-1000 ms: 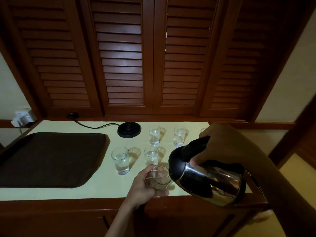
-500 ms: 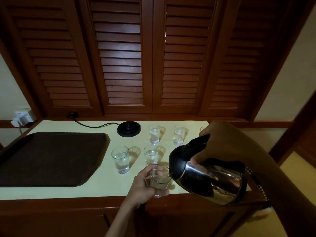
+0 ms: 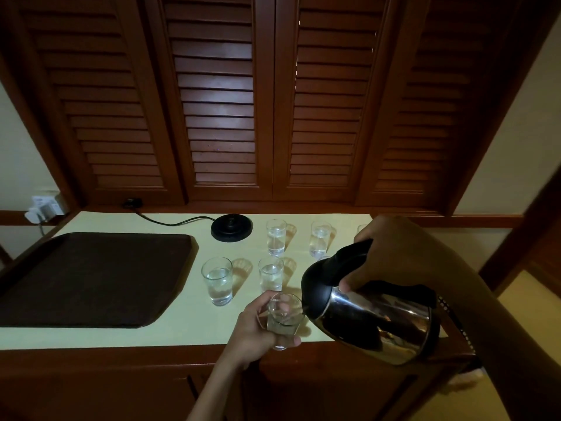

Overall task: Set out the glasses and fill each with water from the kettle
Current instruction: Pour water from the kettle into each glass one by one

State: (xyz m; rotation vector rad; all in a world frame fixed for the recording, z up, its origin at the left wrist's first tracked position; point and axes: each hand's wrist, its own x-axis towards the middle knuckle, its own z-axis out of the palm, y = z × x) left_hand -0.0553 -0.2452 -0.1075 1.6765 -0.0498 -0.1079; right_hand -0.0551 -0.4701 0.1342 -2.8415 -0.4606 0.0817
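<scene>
My left hand (image 3: 258, 329) grips a clear glass (image 3: 284, 317) held just above the counter's front edge. My right hand (image 3: 391, 253) holds the black handle of a steel kettle (image 3: 373, 317), tilted left with its spout at the glass rim. Water sits in the bottom of the held glass. Several filled glasses stand on the pale counter (image 3: 182, 326): one at the front left (image 3: 217, 281), one beside it (image 3: 270, 273), two behind (image 3: 276, 237) (image 3: 319, 239). Another glass rim (image 3: 361, 228) peeks out behind my right hand.
A dark brown tray (image 3: 91, 278) lies on the counter's left half. The kettle's black base (image 3: 232, 227) sits at the back with its cord running to a wall plug (image 3: 132, 202). Louvred wooden shutters (image 3: 218, 101) rise behind the counter.
The kettle has tipped slightly further toward the glass and the water level in the held glass has risen a little. Both hands stay in about the same place.
</scene>
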